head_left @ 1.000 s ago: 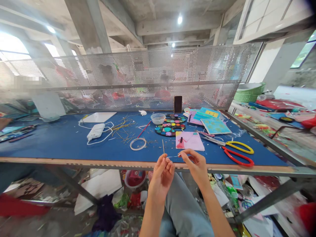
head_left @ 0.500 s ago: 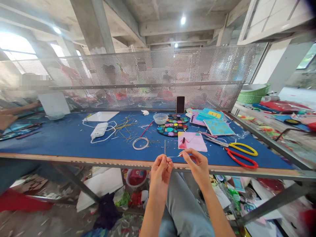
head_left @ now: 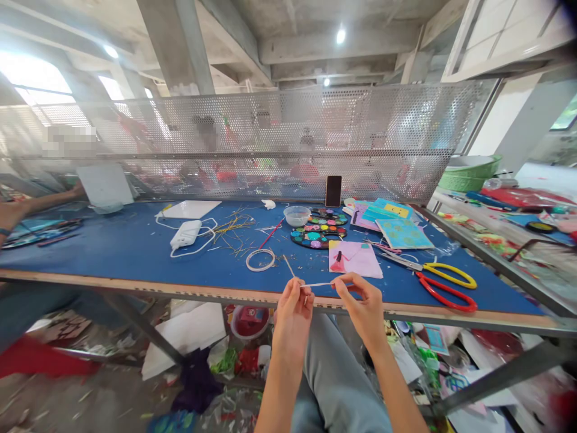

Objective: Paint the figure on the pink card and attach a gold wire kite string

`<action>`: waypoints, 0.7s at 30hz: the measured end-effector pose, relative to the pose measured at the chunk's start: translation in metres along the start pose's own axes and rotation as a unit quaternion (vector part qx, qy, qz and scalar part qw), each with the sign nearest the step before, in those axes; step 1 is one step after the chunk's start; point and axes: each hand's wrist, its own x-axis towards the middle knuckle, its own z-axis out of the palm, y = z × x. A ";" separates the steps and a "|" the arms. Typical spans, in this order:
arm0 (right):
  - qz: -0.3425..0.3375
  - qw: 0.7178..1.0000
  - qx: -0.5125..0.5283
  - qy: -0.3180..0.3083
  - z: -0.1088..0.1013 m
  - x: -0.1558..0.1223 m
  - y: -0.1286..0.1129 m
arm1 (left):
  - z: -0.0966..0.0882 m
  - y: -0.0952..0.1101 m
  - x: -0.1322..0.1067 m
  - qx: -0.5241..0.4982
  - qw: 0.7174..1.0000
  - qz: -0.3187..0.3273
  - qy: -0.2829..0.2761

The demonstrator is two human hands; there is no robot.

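Note:
My left hand [head_left: 293, 314] and my right hand [head_left: 361, 310] are raised over the table's front edge. Each pinches one end of a thin pale strip of straw [head_left: 319, 284] stretched between them. A thin straw stick [head_left: 288, 265] rises from my left fingers, leaning away to the left. Behind my hands lie a pink paper card [head_left: 355, 260] and a loose pile of golden straw strands [head_left: 232, 231]. A ring of white tape [head_left: 260, 260] sits nearer my left hand.
The blue tabletop [head_left: 112, 252] also holds a white power bank [head_left: 186, 234], a paint palette [head_left: 318, 236], a plastic bowl [head_left: 297, 216], scissors [head_left: 446, 282] and an upright phone [head_left: 333, 191]. A co-worker's hand [head_left: 13, 213] is at far left. Perforated metal screen [head_left: 293, 132] stands behind.
The stick at my left hand has tilted from nearly upright to leaning left. The view has drifted, shifting the table slightly right and down. The co-worker's arm has moved at the left edge.

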 end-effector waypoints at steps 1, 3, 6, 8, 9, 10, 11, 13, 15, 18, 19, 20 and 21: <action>-0.001 1.000 -0.002 0.001 0.000 -0.001 0.002 | 0.000 0.002 0.002 0.000 1.000 0.007 0.004; -0.001 1.000 0.000 0.005 0.000 0.000 0.007 | 0.001 0.007 0.005 0.002 1.000 0.024 0.012; 0.006 1.000 -0.001 0.011 0.009 0.010 0.012 | 0.001 0.018 0.009 0.014 0.998 0.064 0.019; 0.006 0.999 -0.037 -0.009 0.022 0.026 0.013 | 0.001 0.023 0.009 0.034 0.995 0.094 0.014; -0.001 0.996 -0.074 -0.038 0.031 0.037 0.013 | 0.000 0.025 0.007 0.046 0.993 0.108 0.010; -0.013 0.989 -0.132 -0.062 0.041 0.048 0.014 | 0.000 0.026 0.006 0.058 0.991 0.119 0.007; -0.035 0.972 -0.215 -0.092 0.050 0.059 0.014 | 0.000 0.027 0.004 0.070 0.989 0.129 0.006; -0.066 0.925 -0.334 -0.170 0.066 0.079 0.016 | -0.002 0.028 0.001 0.091 0.986 0.140 0.010; -0.070 0.903 -0.372 -0.204 0.076 0.092 0.020 | -0.004 0.029 -0.001 0.108 0.984 0.143 0.016; -0.076 0.891 -0.396 -0.209 0.078 0.095 0.027 | -0.008 0.031 -0.001 0.129 0.980 0.150 0.032; -0.080 0.888 -0.403 -0.204 0.076 0.093 0.029 | -0.010 0.031 -0.001 0.136 0.978 0.154 0.037; -0.082 0.887 -0.408 -0.198 0.073 0.091 0.030 | -0.011 0.031 0.000 0.146 0.976 0.159 0.039; -0.084 0.887 -0.411 -0.192 0.069 0.088 0.030 | -0.012 0.030 0.000 0.159 0.973 0.163 0.041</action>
